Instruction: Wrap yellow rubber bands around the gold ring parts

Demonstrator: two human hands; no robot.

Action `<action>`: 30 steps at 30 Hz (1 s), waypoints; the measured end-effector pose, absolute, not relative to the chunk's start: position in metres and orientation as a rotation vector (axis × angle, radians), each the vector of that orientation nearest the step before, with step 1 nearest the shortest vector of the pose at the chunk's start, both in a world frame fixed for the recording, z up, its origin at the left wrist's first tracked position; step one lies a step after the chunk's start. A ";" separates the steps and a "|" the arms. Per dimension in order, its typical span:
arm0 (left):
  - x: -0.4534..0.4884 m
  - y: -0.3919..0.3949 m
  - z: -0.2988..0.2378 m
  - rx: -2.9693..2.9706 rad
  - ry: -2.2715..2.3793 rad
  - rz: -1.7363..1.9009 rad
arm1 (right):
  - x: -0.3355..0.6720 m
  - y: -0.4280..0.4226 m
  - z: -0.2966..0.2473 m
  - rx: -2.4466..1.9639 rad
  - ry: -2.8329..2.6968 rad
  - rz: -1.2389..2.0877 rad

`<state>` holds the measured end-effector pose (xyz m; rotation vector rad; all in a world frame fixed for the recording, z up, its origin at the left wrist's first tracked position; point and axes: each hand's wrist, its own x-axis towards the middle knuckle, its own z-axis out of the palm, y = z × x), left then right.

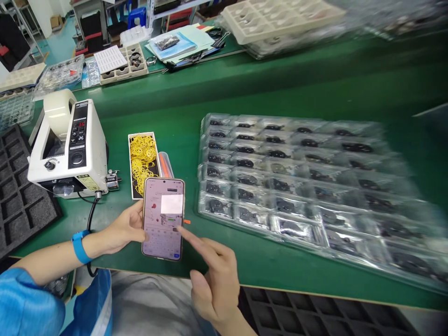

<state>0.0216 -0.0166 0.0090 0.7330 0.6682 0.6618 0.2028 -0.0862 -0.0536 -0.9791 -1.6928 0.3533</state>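
Note:
A smartphone (163, 242) with its screen lit lies upright in my left hand (122, 226), which is closed around its left edge and wears a blue wristband. On the screen are a chat-like page and a keyboard. My right hand (217, 270) holds nothing; its index finger is stretched out to the phone's right edge, and the other fingers are partly bent. Whether the fingertip touches the glass I cannot tell. Just beyond the phone sits a white box (130, 163) of yellow rubber-band-like loops (143, 156), beside a clear tube with orange inside (165, 164).
A white tape dispenser (94, 135) with a clear roll stands at the left, its black cable hanging over the bench edge. Clear plastic trays (206, 212) with dark parts cover the right side. Behind, a raised ledge bears papers (199, 39) and beige trays (238, 35).

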 end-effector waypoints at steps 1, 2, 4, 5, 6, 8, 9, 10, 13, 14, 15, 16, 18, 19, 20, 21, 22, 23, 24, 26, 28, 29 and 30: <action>0.022 -0.017 0.009 0.727 0.683 0.675 | 0.201 -0.087 -0.054 -0.994 -1.640 0.400; 0.022 -0.017 0.008 0.719 0.703 0.688 | 0.200 -0.087 -0.054 -1.018 -1.586 0.460; 0.022 -0.018 0.007 0.705 0.744 0.710 | 0.196 -0.088 -0.052 -1.083 -1.500 0.606; 0.022 -0.018 0.007 0.703 0.756 0.711 | 0.194 -0.088 -0.050 -1.115 -1.470 0.675; 0.022 -0.018 0.007 0.704 0.761 0.707 | 0.192 -0.088 -0.048 -1.142 -1.447 0.737; 0.021 -0.018 0.007 0.705 0.760 0.694 | 0.189 -0.088 -0.045 -1.187 -1.421 0.820; 0.021 -0.018 0.007 0.704 0.757 0.685 | 0.187 -0.089 -0.043 -1.207 -1.420 0.850; 0.021 -0.019 0.007 0.701 0.748 0.681 | 0.186 -0.089 -0.043 -1.237 -1.425 0.875; 0.019 -0.020 0.006 0.679 0.697 0.673 | 0.181 -0.090 -0.042 -1.362 -1.463 0.897; 0.019 -0.021 0.005 0.674 0.671 0.673 | 0.179 -0.089 -0.042 -1.407 -1.474 0.876; 0.018 -0.021 0.005 0.673 0.644 0.671 | 0.177 -0.087 -0.041 -1.450 -1.481 0.842; 0.018 -0.022 0.004 0.677 0.616 0.668 | 0.175 -0.085 -0.041 -1.485 -1.483 0.801; 0.018 -0.024 0.003 0.709 0.563 0.664 | 0.171 -0.078 -0.040 -1.548 -1.483 0.720; 0.018 -0.025 0.002 0.735 0.540 0.659 | 0.170 -0.075 -0.039 -1.577 -1.490 0.690; 0.019 -0.025 0.002 0.765 0.519 0.656 | 0.170 -0.072 -0.040 -1.600 -1.503 0.668; 0.019 -0.025 0.002 0.800 0.497 0.654 | 0.170 -0.070 -0.040 -1.615 -1.523 0.651; 0.019 -0.025 0.002 0.841 0.472 0.650 | 0.171 -0.069 -0.042 -1.613 -1.547 0.632; 0.019 -0.025 0.003 0.887 0.449 0.643 | 0.173 -0.067 -0.043 -1.591 -1.574 0.609; 0.019 -0.025 0.005 0.935 0.430 0.633 | 0.177 -0.066 -0.045 -1.549 -1.608 0.586; 0.017 -0.026 0.007 1.033 0.423 0.610 | 0.189 -0.061 -0.046 -1.445 -1.673 0.542; 0.015 -0.026 0.006 1.105 0.459 0.605 | 0.210 -0.048 -0.040 -1.346 -1.744 0.479; 0.013 -0.026 0.003 1.123 0.476 0.608 | 0.223 -0.038 -0.031 -1.309 -1.768 0.417; 0.012 -0.025 -0.002 1.124 0.486 0.617 | 0.238 -0.027 -0.018 -1.267 -1.797 0.324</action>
